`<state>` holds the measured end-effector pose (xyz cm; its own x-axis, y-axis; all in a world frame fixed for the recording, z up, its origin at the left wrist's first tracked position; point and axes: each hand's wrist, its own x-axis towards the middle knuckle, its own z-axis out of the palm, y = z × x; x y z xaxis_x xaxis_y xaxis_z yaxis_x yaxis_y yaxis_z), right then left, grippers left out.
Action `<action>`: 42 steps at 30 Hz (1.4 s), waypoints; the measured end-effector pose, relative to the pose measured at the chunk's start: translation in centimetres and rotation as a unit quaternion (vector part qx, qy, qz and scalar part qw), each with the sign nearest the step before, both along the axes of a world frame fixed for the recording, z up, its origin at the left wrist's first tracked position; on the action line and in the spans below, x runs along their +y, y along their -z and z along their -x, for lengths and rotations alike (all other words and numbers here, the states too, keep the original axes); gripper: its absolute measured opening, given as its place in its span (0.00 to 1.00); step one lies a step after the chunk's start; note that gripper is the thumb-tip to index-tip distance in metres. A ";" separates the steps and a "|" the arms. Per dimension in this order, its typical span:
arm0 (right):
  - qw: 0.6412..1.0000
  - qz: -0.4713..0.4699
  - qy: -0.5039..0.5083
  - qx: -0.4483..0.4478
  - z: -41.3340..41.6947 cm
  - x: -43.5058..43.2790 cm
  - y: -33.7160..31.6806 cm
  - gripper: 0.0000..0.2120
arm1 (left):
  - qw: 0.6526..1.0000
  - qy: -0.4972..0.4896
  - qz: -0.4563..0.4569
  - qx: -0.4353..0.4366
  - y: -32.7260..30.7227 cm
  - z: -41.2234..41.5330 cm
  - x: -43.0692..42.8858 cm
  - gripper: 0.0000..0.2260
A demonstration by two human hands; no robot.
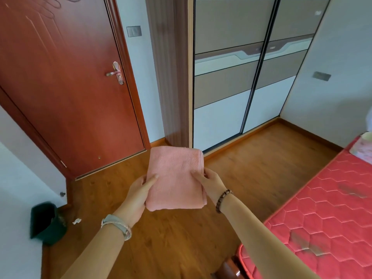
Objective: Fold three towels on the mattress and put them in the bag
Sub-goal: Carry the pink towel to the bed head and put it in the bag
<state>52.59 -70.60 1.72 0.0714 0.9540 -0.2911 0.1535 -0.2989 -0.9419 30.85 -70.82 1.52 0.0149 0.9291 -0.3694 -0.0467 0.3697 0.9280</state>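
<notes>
Off the left edge of the red mattress (332,208), the folded pink towel (175,178) is held in the air over the floor (251,164). Its near sides are gripped by the left hand (138,196) and right hand (211,182), thumbs on top, fingers curled beneath. Were either grip loosened in carrying, the layers could slip and the fold be undone

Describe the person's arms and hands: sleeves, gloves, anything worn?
No gloves, and no sleeves in view: both forearms are uncovered. The left hand has a pale grey band at the wrist with a thin silvery bracelet beside it. The right hand has a dark brown bead bracelet at the wrist. No rings are visible.
</notes>
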 end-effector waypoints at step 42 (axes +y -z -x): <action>0.953 -0.017 0.304 -0.003 -19.8 31.3 -2.0 0.24 | 0.937 0.338 0.034 -0.079 -0.7 -23.7 45.9 0.22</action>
